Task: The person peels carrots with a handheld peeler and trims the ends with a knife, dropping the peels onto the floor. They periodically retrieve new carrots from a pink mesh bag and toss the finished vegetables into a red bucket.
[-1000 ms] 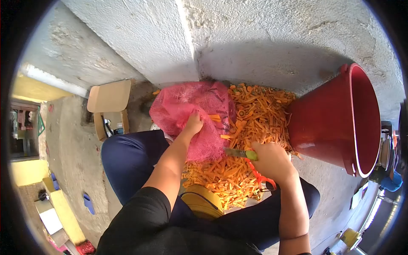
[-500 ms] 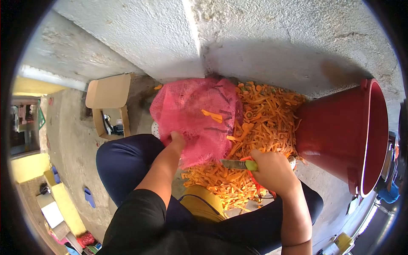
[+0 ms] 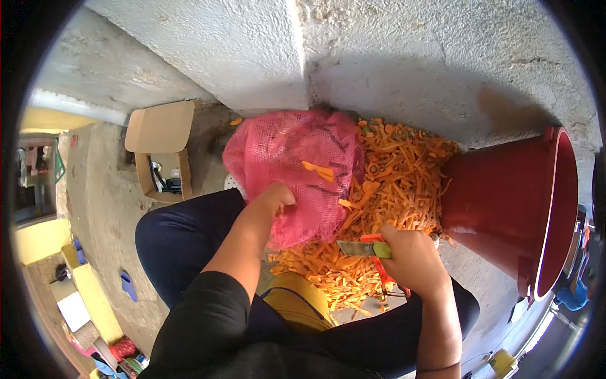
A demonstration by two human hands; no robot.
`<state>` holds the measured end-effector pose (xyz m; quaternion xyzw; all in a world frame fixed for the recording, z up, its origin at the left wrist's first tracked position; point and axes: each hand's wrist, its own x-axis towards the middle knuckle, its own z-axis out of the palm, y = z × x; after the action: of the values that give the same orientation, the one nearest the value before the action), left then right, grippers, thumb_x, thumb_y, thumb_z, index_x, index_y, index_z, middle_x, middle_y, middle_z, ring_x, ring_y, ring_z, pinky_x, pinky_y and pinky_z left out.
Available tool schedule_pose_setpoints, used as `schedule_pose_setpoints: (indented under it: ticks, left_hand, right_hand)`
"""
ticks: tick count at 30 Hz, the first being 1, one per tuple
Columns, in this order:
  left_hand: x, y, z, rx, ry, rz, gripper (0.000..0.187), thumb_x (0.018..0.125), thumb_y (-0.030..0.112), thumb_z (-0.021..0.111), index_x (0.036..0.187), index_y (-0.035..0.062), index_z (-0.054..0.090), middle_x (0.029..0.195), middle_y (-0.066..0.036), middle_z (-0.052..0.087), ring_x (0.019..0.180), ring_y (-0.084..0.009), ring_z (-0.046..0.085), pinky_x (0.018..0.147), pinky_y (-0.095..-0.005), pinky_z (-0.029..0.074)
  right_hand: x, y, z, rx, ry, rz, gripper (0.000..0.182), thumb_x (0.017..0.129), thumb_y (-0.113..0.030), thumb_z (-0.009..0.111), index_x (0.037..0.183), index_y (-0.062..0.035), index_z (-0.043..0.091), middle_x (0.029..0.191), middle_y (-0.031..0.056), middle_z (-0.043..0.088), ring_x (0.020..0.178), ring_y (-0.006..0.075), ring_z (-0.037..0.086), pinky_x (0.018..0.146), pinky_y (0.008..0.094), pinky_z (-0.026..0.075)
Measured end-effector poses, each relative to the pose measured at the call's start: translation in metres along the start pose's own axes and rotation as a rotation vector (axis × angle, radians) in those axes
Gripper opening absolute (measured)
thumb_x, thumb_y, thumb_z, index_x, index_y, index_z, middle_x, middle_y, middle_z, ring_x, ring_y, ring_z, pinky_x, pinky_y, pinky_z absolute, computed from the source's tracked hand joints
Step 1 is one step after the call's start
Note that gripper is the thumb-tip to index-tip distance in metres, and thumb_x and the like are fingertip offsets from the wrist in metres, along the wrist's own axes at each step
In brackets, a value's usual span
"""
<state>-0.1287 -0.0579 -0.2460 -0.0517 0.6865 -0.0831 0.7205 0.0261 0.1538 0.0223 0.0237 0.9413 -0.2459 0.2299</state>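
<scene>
A rough grey concrete wall (image 3: 404, 57) fills the top of the view, and its corner comes down right to the pile on the floor. On the right stands a big red bucket (image 3: 505, 202); the round edge of the picture cuts off its far side, and you cannot see what is inside. A heap of orange carrot peels (image 3: 391, 183) lies between the bucket and a pink mesh sack (image 3: 297, 164). The sack covers the left part of the heap, so its inside is hard to make out. A cardboard box (image 3: 161, 148) sits open to the left, well apart.

The left hand (image 3: 273, 199) presses on the sack's near side, fingers curled into the net. The right hand (image 3: 413, 256) is closed tight around a small knife (image 3: 363, 248) with a green handle, blade pointing at the sack. Red string (image 3: 384, 271) hangs under that hand. A yellow thing (image 3: 300, 300) between the knees is half hidden. Bare floor shows only on the left.
</scene>
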Motion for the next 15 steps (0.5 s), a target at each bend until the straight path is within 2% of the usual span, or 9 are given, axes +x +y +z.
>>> schedule_pose_setpoints:
  ticks: [2, 3, 4, 6, 12, 15]
  left_hand:
    - [0.026, -0.008, 0.005, -0.074, 0.138, 0.237, 0.027, 0.081, 0.022, 0.04, 0.087, 0.007, 0.061, 0.087, -0.013, 0.061, 0.079, -0.0211, 0.059, 0.066, -0.0347, 0.045]
    - [0.039, -0.011, 0.012, -0.092, 0.295, 0.353, 0.027, 0.08, 0.021, 0.04, 0.086, 0.0059, 0.061, 0.085, -0.014, 0.061, 0.079, -0.0224, 0.059, 0.065, -0.0355, 0.045]
    - [0.05, -0.013, 0.019, -0.092, 0.456, 0.466, 0.027, 0.08, 0.019, 0.039, 0.085, 0.0047, 0.061, 0.084, -0.015, 0.061, 0.078, -0.0237, 0.059, 0.065, -0.0362, 0.045]
    - [0.065, -0.009, 0.036, -0.064, 0.959, 0.682, 0.028, 0.078, 0.018, 0.038, 0.085, 0.0028, 0.06, 0.085, -0.017, 0.06, 0.081, -0.0256, 0.059, 0.069, -0.0383, 0.045]
    - [0.077, 0.021, 0.007, 0.052, 1.031, 0.617, 0.036, 0.076, 0.029, 0.043, 0.095, 0.0028, 0.06, 0.106, -0.018, 0.054, 0.095, -0.0297, 0.054, 0.08, -0.0413, 0.042]
    - [0.096, 0.006, 0.009, 0.275, 1.016, 0.412, 0.039, 0.077, 0.031, 0.04, 0.098, 0.0045, 0.059, 0.105, -0.017, 0.055, 0.098, -0.0295, 0.053, 0.083, -0.0388, 0.041]
  right_hand:
    - [0.002, 0.001, 0.001, -0.004, 0.023, 0.005, 0.013, 0.07, -0.015, 0.053, 0.078, -0.0056, 0.048, 0.059, 0.015, 0.055, 0.059, 0.0335, 0.056, 0.053, 0.0428, 0.043]
    - [0.003, 0.0, 0.001, 0.008, 0.041, 0.018, 0.013, 0.07, -0.015, 0.053, 0.078, -0.0055, 0.048, 0.059, 0.015, 0.055, 0.059, 0.0336, 0.055, 0.053, 0.0427, 0.043]
    - [0.003, -0.001, 0.001, 0.019, 0.057, 0.026, 0.014, 0.07, -0.015, 0.053, 0.077, -0.0055, 0.048, 0.059, 0.015, 0.055, 0.059, 0.0336, 0.055, 0.053, 0.0427, 0.043]
    - [0.004, -0.002, 0.001, 0.02, 0.076, 0.029, 0.014, 0.07, -0.016, 0.054, 0.077, -0.0054, 0.048, 0.059, 0.0151, 0.055, 0.059, 0.0337, 0.055, 0.053, 0.0425, 0.043]
    - [0.003, -0.005, 0.005, 0.021, 0.104, 0.018, 0.015, 0.07, -0.017, 0.054, 0.077, -0.0056, 0.047, 0.06, 0.0148, 0.055, 0.059, 0.0334, 0.055, 0.053, 0.0418, 0.044]
    - [0.005, -0.004, 0.005, 0.007, 0.106, 0.012, 0.015, 0.071, -0.018, 0.054, 0.077, -0.0059, 0.047, 0.061, 0.0143, 0.055, 0.059, 0.0331, 0.055, 0.053, 0.0416, 0.044]
